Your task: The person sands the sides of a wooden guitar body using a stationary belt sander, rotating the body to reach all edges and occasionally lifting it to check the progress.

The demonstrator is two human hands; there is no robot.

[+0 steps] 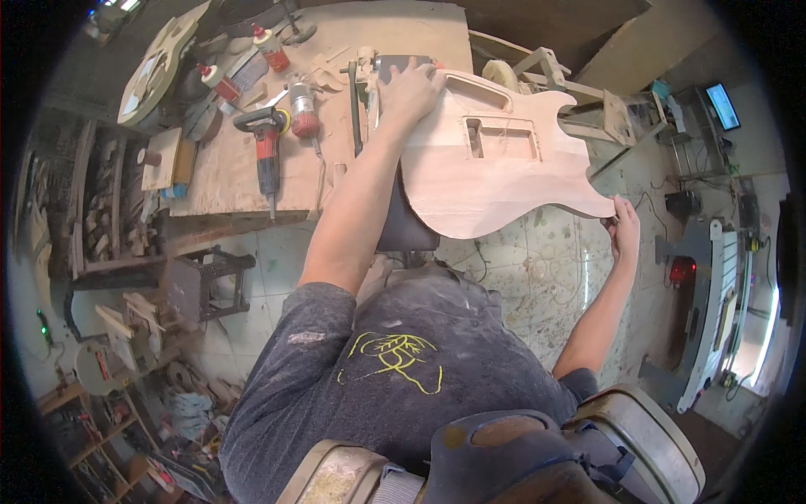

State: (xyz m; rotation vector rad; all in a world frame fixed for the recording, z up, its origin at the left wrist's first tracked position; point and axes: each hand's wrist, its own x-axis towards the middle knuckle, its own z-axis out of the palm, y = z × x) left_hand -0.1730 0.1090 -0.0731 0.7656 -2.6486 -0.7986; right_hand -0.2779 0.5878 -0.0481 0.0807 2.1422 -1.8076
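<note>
A bare wooden electric guitar body [495,181] with routed cavities spans the space between my hands, jutting out past the bench. My left hand [411,91] lies at its far left edge, fingers bent over the wood beside a dark roller-like part [393,65] of a bench-mounted device. Whether that device touches the wood is hidden by the hand. At the right, my right hand [624,228] grips the tip of the body's lower horn, with the thumb on top. A dark, padded-looking surface [407,220] shows below the body's left side.
On the wooden bench [227,189] lie a red-black angle grinder [267,151], another corded power tool [304,113] and two red-white bottles [270,49]. Another guitar body [159,71] sits at the far left. A dark stool [206,286] stands at left; wooden frames [617,118] are at right.
</note>
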